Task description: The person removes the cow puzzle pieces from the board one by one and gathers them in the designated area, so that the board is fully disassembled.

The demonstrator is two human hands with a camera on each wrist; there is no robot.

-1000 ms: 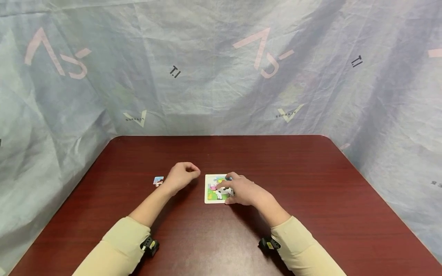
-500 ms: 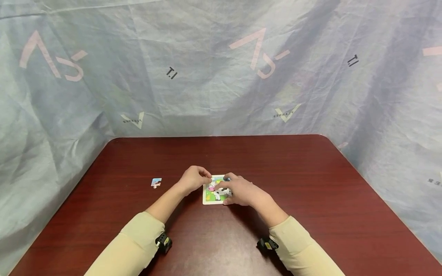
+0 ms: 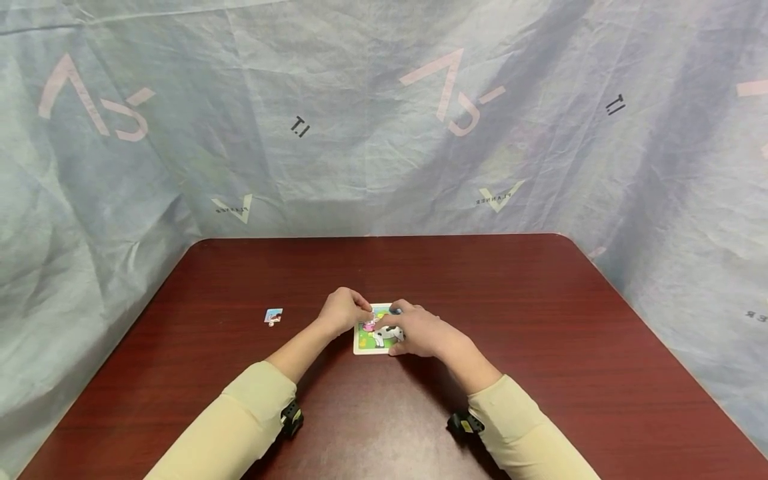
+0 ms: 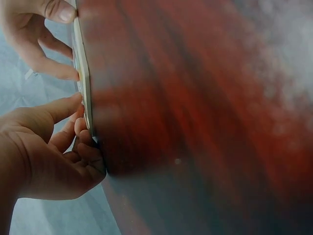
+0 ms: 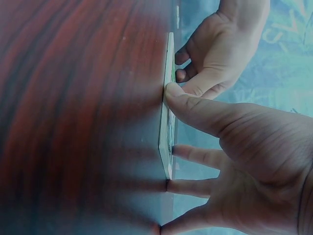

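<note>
A square jigsaw board [image 3: 363,345] with a cow picture and a pale frame lies flat on the table. My left hand [image 3: 347,311] is at its far left corner, thumb and fingertips together, pinching what looks like a small puzzle piece mostly hidden by the fingers. In the left wrist view, the left thumb [image 4: 66,106] is right at the board's face. My right hand [image 3: 420,331] holds the board from the right, its thumb [image 5: 178,95] against the near edge and the fingers spread over the picture and past the side. A loose puzzle piece [image 3: 273,316] lies to the left.
The dark red wooden table [image 3: 510,287] reaches back to a grey printed cloth [image 3: 336,167], which hangs behind it and along both sides. Each sleeve carries a black wrist camera [image 3: 292,419] close over the table.
My left hand has moved right, from beside the board onto its far left corner. The right hand stays on the board, and the loose piece lies where it was.
</note>
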